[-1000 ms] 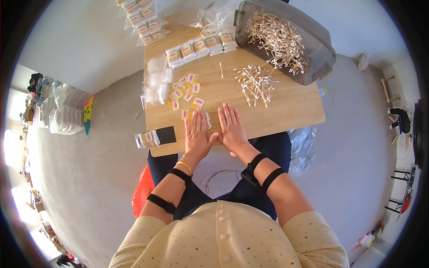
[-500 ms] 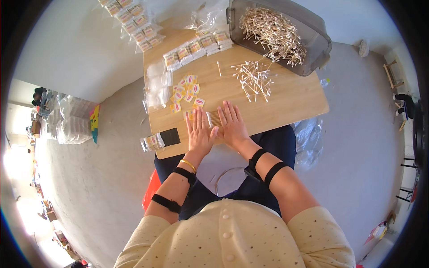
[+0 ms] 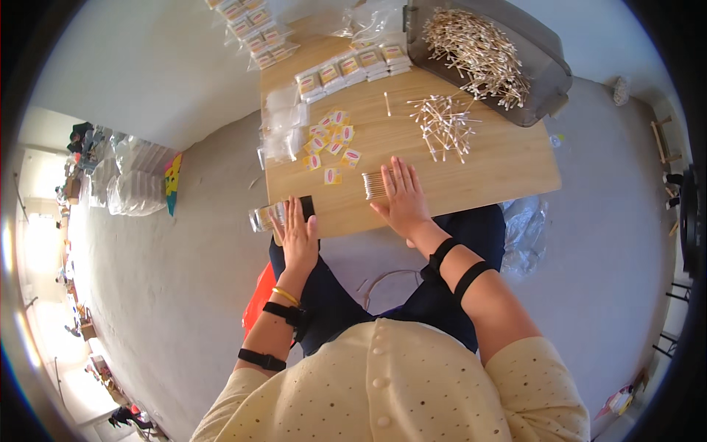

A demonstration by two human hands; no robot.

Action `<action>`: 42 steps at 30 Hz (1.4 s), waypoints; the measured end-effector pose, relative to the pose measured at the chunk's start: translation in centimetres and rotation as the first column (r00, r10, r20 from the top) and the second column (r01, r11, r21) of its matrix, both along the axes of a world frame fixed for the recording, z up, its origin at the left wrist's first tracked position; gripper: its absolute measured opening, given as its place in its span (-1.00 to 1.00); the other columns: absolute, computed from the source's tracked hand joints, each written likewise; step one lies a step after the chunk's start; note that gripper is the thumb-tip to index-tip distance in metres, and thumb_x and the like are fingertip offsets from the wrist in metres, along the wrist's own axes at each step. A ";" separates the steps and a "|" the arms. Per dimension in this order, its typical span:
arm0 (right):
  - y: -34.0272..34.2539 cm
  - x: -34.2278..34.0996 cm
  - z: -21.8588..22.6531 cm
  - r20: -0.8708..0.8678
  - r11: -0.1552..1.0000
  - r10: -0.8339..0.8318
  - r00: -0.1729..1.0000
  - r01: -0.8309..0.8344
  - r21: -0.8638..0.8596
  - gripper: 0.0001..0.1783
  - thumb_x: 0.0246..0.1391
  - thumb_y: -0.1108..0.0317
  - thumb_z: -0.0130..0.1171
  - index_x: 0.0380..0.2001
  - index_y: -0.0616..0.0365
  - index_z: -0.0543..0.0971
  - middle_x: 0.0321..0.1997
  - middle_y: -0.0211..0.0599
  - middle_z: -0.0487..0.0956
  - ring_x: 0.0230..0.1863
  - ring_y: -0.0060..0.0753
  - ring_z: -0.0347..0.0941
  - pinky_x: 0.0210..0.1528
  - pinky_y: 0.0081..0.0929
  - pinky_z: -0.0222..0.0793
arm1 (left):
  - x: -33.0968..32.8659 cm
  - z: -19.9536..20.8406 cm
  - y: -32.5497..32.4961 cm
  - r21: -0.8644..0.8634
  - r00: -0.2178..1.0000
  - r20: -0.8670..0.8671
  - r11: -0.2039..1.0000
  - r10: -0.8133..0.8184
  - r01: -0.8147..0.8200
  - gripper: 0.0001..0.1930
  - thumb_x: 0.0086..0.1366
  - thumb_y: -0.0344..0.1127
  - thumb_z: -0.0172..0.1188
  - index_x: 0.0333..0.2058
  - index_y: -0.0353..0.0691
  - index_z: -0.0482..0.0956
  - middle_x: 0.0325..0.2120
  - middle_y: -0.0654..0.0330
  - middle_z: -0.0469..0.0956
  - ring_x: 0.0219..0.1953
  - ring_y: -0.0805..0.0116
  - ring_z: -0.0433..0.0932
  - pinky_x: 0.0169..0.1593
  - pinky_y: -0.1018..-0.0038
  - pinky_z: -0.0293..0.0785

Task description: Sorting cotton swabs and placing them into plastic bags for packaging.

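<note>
My right hand (image 3: pixel 403 195) lies flat, fingers stretched out, over one end of a neat row of cotton swabs (image 3: pixel 373 186). The white tips at the row's left end stick out beside the thumb. At the near left corner of the table, my left hand (image 3: pixel 296 239) reaches with straight fingers over a clear packet of cotton swabs (image 3: pixel 261 218) and a black flat piece (image 3: pixel 307 207), partly hiding both. Whether its fingertips press on the packet I cannot tell. Several small yellow-and-white labels (image 3: pixel 333 176) are scattered on the wood beyond my hands.
Loose cotton swabs (image 3: pixel 445 129) lie heaped on the wooden table (image 3: pixel 508 166). A grey bin (image 3: pixel 549 66) of swabs tilts at the far right. Filled packets (image 3: pixel 350 68) line the back, with clear bags (image 3: pixel 283 136) at the left edge. One single swab (image 3: pixel 388 104) lies apart.
My left hand has moved left, from beside the swab row to the packet and black piece. My right hand stays on the row. The whole view has shifted slightly.
</note>
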State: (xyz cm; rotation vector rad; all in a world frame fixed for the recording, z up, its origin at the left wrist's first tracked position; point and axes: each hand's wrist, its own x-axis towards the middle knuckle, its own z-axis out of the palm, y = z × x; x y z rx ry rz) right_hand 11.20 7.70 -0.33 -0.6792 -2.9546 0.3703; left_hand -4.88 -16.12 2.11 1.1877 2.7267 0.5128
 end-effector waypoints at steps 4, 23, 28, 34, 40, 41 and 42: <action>-0.7 -0.1 -0.7 -0.029 0.999 0.036 0.999 -0.035 0.042 0.01 0.30 -0.22 0.05 0.52 0.31 0.05 0.64 0.19 -0.08 0.66 0.10 -0.23 0.65 -0.01 -0.34 | -0.1 1.1 -5.4 0.002 0.971 0.116 0.977 0.209 -0.211 -0.32 0.62 0.08 -0.33 0.50 -0.27 0.03 0.53 0.02 0.03 0.60 0.07 -0.16 0.56 -0.02 -0.53; -14.3 -11.0 -1.2 -0.042 0.994 0.108 0.993 -0.108 0.012 -0.13 0.36 -0.07 -0.03 0.54 0.21 0.06 0.66 0.04 -0.09 0.68 -0.02 -0.24 0.65 0.04 -0.36 | -13.1 -4.2 -5.3 0.017 0.601 0.434 0.661 0.671 -0.750 -0.22 0.51 0.35 -0.24 -0.12 -0.34 0.67 -0.23 -0.14 0.69 -0.09 -0.09 0.67 0.01 0.03 0.53; -14.0 -10.7 -1.3 -0.036 0.996 0.090 0.995 -0.090 0.004 -0.13 0.35 -0.06 -0.01 0.54 0.18 0.06 0.66 0.04 -0.08 0.68 -0.03 -0.23 0.65 0.06 -0.35 | -12.0 -4.5 -3.2 -0.013 0.638 0.362 0.688 0.680 -0.726 -0.23 0.48 0.38 -0.19 -0.19 -0.29 0.69 -0.27 -0.12 0.69 -0.18 -0.12 0.67 -0.08 0.06 0.54; -14.5 -11.3 -0.9 -0.066 0.997 0.079 0.995 -0.080 -0.006 -0.15 0.35 -0.04 -0.01 0.55 0.16 0.07 0.66 0.00 -0.07 0.68 -0.05 -0.23 0.64 0.07 -0.32 | -13.6 -7.9 -4.7 0.070 0.440 0.739 0.591 0.511 -0.804 -0.35 0.50 0.27 0.00 -0.22 -0.33 0.66 -0.40 0.15 0.63 -0.36 0.31 0.61 -0.24 0.31 0.52; -14.5 -11.6 -0.6 -0.028 0.996 0.089 0.996 -0.089 0.000 -0.17 0.35 -0.01 0.01 0.56 0.03 0.07 0.67 -0.14 -0.06 0.68 -0.02 -0.24 0.64 0.13 -0.34 | -13.4 -8.8 -4.5 0.112 0.297 0.900 0.488 0.319 -0.866 -0.43 0.52 0.21 0.01 -0.08 -0.29 0.59 -0.33 0.22 0.60 -0.37 0.41 0.58 -0.32 0.42 0.52; -14.5 -11.5 -0.7 -0.026 0.996 0.091 0.996 -0.091 0.002 -0.18 0.35 -0.01 0.01 0.56 0.01 0.07 0.67 -0.16 -0.06 0.68 -0.01 -0.24 0.63 0.15 -0.35 | -13.2 -8.5 -4.2 0.102 0.273 0.913 0.478 0.304 -0.873 -0.42 0.53 0.20 0.01 -0.07 -0.33 0.60 -0.30 0.20 0.61 -0.33 0.42 0.58 -0.28 0.42 0.52; -14.5 -11.6 -0.8 -0.020 0.996 0.085 0.996 -0.085 0.005 -0.18 0.35 -0.01 0.01 0.56 0.00 0.07 0.68 -0.18 -0.07 0.68 0.00 -0.25 0.63 0.17 -0.36 | -13.0 -8.1 -4.0 0.091 0.248 0.925 0.467 0.289 -0.880 -0.41 0.54 0.18 0.01 -0.05 -0.36 0.61 -0.28 0.18 0.62 -0.29 0.44 0.57 -0.25 0.43 0.53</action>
